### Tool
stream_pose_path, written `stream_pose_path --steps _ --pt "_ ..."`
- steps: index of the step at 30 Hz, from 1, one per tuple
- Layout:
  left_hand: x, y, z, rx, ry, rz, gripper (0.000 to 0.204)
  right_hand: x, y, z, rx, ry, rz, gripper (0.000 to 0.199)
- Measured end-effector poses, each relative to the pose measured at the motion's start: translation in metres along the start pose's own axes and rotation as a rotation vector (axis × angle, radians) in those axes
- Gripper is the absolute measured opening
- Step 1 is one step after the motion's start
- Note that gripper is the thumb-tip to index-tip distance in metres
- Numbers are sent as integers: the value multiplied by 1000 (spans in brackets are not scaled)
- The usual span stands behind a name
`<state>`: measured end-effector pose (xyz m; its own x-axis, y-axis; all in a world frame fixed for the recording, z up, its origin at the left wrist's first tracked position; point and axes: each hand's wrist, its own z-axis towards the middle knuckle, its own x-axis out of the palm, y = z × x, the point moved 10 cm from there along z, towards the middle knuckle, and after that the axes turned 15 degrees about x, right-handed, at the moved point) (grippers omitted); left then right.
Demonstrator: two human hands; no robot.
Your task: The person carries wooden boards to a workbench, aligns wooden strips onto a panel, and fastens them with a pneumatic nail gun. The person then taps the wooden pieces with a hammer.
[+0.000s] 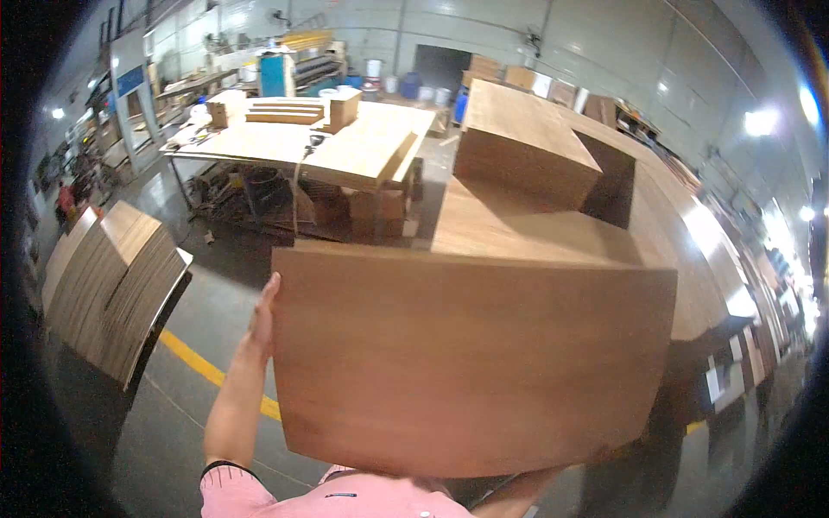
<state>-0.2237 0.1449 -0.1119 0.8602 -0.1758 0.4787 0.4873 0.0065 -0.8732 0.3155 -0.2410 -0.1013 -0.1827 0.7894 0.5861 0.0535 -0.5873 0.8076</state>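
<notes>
The pink shirt (363,499) is just below the panel (475,363), which is held up in front of it, broad face toward the wearer. The left grip (264,312) bears on the panel's left edge, fingers reaching up along it, holding it. The right forearm (518,495) passes under the panel; the right grip is hidden and its state cannot be told. Left of the panel: a yellow line (192,356) on the floor and a stack of sheets (117,281). Beyond the panel's top right: a large pile (484,211) carrying a wooden block (522,168). Beyond its top left: the surface (380,129) bearing strips (281,112). Farther beyond the panel: a machine (273,76).
</notes>
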Motion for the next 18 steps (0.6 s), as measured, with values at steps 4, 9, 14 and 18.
stream_pose_path --steps 4,9,14,18 --pt "-63 30 -54 59 -78 3 74 28 -10 4 10 112 -62 49" --pt "-108 31 -96 11 -157 -52 76 76 -19 -13 2 265 -109 52" --pt "-187 -10 -121 264 -272 -82 73 137 -41 -63 14 437 -99 54" --pt "-283 -36 -156 371 -405 -68 71 192 -67 -128 34 567 -71 56"
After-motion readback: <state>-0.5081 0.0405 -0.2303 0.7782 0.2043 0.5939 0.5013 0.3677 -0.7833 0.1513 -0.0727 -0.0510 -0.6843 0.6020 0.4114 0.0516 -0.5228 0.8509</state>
